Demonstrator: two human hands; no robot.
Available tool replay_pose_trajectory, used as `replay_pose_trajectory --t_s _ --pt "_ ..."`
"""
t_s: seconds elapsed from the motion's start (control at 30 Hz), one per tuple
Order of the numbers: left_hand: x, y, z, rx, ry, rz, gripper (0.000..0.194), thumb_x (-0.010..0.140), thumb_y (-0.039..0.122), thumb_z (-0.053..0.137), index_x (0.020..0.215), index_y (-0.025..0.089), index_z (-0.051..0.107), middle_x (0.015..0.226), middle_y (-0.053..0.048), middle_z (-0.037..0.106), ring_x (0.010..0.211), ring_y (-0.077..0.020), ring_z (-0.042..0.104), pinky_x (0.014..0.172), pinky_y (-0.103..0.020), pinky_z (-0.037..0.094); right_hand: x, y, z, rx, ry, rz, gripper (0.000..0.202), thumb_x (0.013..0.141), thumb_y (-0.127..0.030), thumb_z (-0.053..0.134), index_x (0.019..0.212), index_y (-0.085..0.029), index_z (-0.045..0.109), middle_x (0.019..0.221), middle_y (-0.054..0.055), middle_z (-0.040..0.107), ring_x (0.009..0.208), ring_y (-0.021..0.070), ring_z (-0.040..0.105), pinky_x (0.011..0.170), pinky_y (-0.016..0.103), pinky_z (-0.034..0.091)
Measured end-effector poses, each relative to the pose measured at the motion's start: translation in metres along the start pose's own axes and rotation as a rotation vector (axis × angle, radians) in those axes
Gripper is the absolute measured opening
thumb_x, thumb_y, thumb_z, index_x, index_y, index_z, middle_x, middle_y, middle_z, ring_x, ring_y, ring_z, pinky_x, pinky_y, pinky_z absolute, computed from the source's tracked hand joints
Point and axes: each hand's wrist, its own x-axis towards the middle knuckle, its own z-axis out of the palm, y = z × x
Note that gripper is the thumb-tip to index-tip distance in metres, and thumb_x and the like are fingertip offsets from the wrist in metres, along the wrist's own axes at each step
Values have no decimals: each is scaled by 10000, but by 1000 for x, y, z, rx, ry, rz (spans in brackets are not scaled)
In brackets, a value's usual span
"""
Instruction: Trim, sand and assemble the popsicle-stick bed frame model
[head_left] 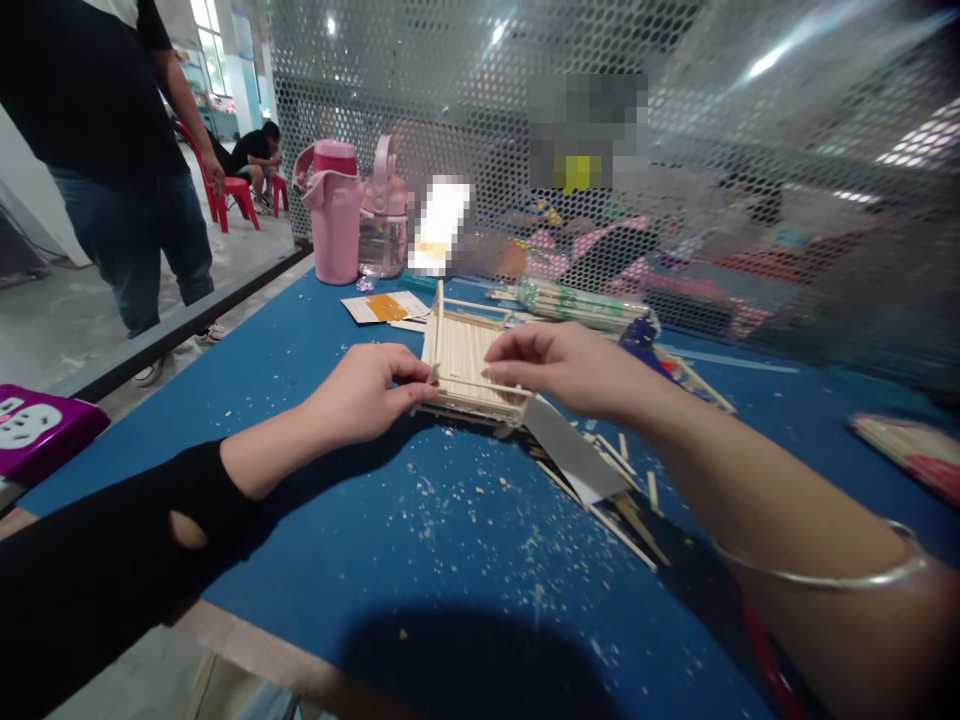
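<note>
A small model made of pale wooden sticks [461,345] lies on the blue tabletop, with a slatted floor, low stick rails and a post at its far left corner. My left hand [367,390] pinches the model's near left corner between thumb and fingers. Over the near right side, my right hand [555,365] has bent fingers, with thumb and fingertips at the near rail. Whether a loose small piece sits between those fingertips is too fine to make out. A white card [574,450] leans from the model's near right corner over loose sticks [637,530].
Behind stand a pink flask [334,215], a clear bottle [384,230] and a blurred-out bright phone-like shape [441,225]. Bundled sticks [577,305] lie before a perforated metal screen [465,90]. Wood crumbs litter the blue table [300,560]. A person [112,150] stands left.
</note>
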Motion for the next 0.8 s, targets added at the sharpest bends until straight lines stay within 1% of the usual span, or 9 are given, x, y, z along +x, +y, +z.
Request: replay_pose_trajectory --t_s 0.07,0.1,0.2,0.3,0.4,0.5,0.6,0.7,0.8 --pt "0 -1 -5 5 -28 0 103 791 183 604 751 164 696 752 -26 656 711 -143 575 682 -282 418 3 -1 0 -57 -148 82 124 745 -329 574 712 -216 612 591 -9 564 498 114 483 481 282 418" --pt "0 -1 -6 10 -43 4 114 793 188 599 735 165 694 741 -25 655 702 -143 575 678 -285 418 6 -3 2 -94 -186 98 140 754 -339 561 731 -221 632 579 -12 565 478 112 471 455 275 402" --pt "-1 0 -6 19 -37 -2 126 789 196 598 707 168 690 714 -22 652 683 -146 573 659 -290 415 16 -9 5 -249 -198 46 141 739 -338 584 743 -226 671 579 -13 585 474 105 467 447 261 372" --pt "-5 4 1 20 32 -58 102 780 204 614 731 179 699 727 -24 669 692 -153 581 648 -292 418 30 -16 8 -389 -180 -38 119 711 -327 632 695 -215 669 587 -13 602 508 104 490 475 252 373" --pt "-10 10 8 12 124 -134 101 779 210 619 786 182 716 779 -36 698 725 -161 596 670 -297 431 39 -23 9 -522 -210 -34 96 714 -286 633 660 -210 657 556 -17 594 498 101 482 469 250 360" --pt "-13 15 13 -9 187 -197 126 787 211 606 810 178 724 812 -46 715 747 -167 611 693 -304 444 40 -30 10 -604 -248 -56 102 711 -255 626 620 -212 646 529 -19 578 493 105 469 471 259 347" --pt "-14 17 16 -31 203 -219 139 791 211 594 793 183 729 800 -43 722 746 -169 619 693 -306 452 35 -32 10 -432 -290 -57 136 720 -286 606 603 -221 631 538 -25 566 504 103 471 496 261 372" --pt "-14 17 17 -48 212 -221 141 787 208 595 791 182 734 790 -44 726 733 -167 624 691 -303 454 30 -29 10 -178 -345 -1 177 713 -376 602 611 -232 625 570 -24 573 519 104 488 523 265 409" --pt "-13 16 17 -59 216 -227 141 782 206 600 804 177 736 794 -48 732 722 -164 628 684 -301 450 30 -26 12 -64 -384 68 247 666 -474 630 601 -236 621 589 -7 586 536 121 516 529 283 440"
